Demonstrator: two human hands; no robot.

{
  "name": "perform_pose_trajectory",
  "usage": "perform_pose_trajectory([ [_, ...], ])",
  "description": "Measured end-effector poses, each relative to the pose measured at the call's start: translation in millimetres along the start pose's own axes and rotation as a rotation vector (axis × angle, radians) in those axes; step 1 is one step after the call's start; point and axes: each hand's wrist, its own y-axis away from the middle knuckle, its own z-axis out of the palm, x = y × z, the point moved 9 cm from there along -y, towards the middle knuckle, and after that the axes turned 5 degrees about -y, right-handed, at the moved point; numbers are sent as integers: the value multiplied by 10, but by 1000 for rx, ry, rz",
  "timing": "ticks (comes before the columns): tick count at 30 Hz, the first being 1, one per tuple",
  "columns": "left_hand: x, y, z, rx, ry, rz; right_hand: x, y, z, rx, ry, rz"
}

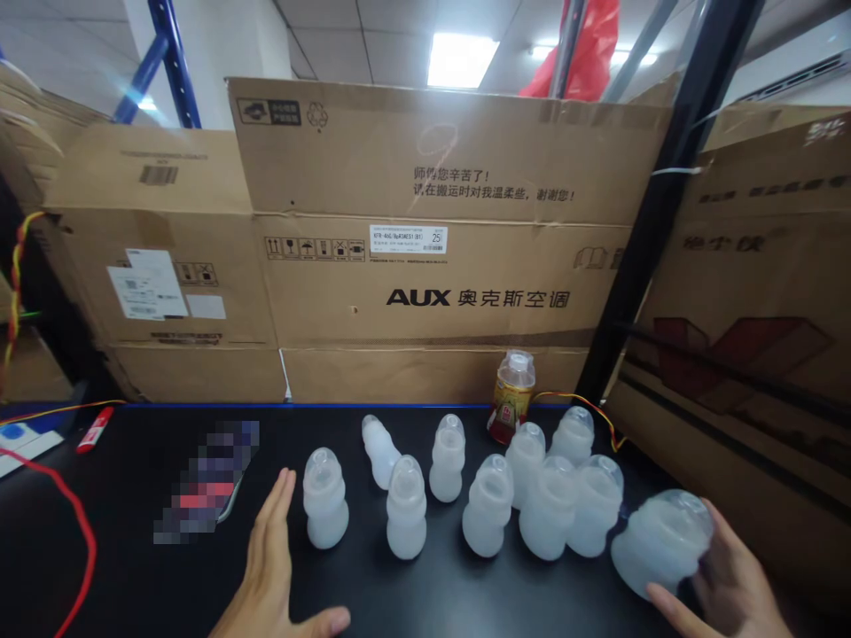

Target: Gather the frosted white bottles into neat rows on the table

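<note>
Frosted plastic fills my right hand point(728, 580): its fingers are wrapped around a milky white bottle point(661, 540), which is tilted with its domed cap pointing up and left, just off the black counter point(133, 549). My left hand point(276, 567) holds nothing; it is spread flat, on edge, with the thumb out toward the right, just left of the nearest standing bottle point(325, 509).

I take the step in hand to be lining up these bottles, so I use the brown drink bottle point(511, 396) with the label at the back of the counter as my landmark. The held bottle is well in front of it and to the right. A tight cluster of white bottles point(558, 496) stands just in front of that drink bottle, some touching. Further left of it stand three more, well spaced, and one leaning bottle point(380, 452) tips leftward behind them.

To do this well, I judge that the held bottle should be brought upright before it meets the counter and set down beside the cluster without knocking it, since light, empty-looking bottles would topple easily. The open left hand could steady the row from its side.

Behind the drink bottle rises a wall of cardboard boxes point(425, 266). Far to its left lie a red marker point(94, 429) and a red cable point(83, 540).
</note>
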Motion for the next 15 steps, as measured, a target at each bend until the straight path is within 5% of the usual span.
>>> perform_pose_trajectory([
  [5,-280,-224,216,-131,266,-131,170,-167,190,-113,22,85],
  [15,-23,-562,327,-226,433,-148,108,-370,659,-348,3,1],
])
